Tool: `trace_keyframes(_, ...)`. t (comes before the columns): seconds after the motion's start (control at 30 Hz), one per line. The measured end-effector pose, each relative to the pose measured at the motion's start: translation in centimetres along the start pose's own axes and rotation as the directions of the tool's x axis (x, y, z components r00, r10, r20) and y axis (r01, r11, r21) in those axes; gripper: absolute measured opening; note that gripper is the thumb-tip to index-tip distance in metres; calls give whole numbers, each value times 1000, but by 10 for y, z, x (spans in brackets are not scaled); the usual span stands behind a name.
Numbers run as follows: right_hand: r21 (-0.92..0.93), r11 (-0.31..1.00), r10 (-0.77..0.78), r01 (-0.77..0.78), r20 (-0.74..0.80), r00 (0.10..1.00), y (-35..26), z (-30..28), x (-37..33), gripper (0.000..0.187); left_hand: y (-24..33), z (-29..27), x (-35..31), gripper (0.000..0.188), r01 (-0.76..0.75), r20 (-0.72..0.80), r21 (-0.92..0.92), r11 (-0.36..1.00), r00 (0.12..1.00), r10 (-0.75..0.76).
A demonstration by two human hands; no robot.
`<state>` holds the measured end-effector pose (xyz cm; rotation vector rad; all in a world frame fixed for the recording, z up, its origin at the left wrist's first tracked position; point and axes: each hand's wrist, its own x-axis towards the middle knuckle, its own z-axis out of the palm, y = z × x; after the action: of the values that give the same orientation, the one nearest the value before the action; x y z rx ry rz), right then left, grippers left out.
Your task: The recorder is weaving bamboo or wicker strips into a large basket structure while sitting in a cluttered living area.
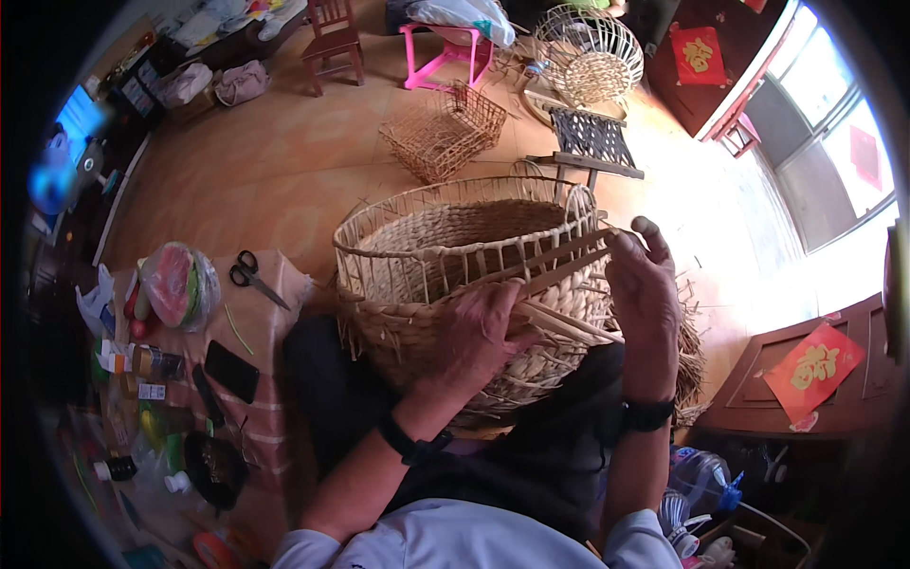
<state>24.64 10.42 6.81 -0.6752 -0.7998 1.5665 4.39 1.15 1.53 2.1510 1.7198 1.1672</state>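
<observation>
A large round woven basket (417, 242) rests on my lap, its lower wall densely braided and its top ringed by an open row of upright loops. Flat brown weaving strips (555, 275) run along the outside of its right side. At the front wall, my left hand (479, 332) is closed on the lower end of these strips. My right hand (646, 275), raised at the basket's right rim, pinches their far end between thumb and finger. Loose pale strands stick out of the wall below the strips.
On my left, a cloth-covered table (270, 332) holds scissors (256, 278), a dark phone (231, 370), wrapped melon (177, 284) and bottles. Beyond the basket stand a wicker tray basket (445, 137), a low stool (594, 142) and a pink stool (445, 57). A wooden cabinet (758, 403) is at right.
</observation>
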Motion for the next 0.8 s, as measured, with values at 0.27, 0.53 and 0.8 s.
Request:
trace_keyframes(0.27, -712, 699, 208, -66, 114, 971, 29, -39, -57, 16, 2, -3, 2, 56, 5, 64, 19, 1000, 998, -6)
trace_keyframes(0.53, -348, 936, -144, 59, -226, 963, 27, -57, -19, 25, 9, -9, 6, 50, 17, 64, 3, 1000, 998, -17)
trace_keyframes(0.8, -940, 55, -264, 337, 312, 913, 35, -8, 13, 19, 11, -14, 6, 46, 47, 89, -8, 999, 995, -46)
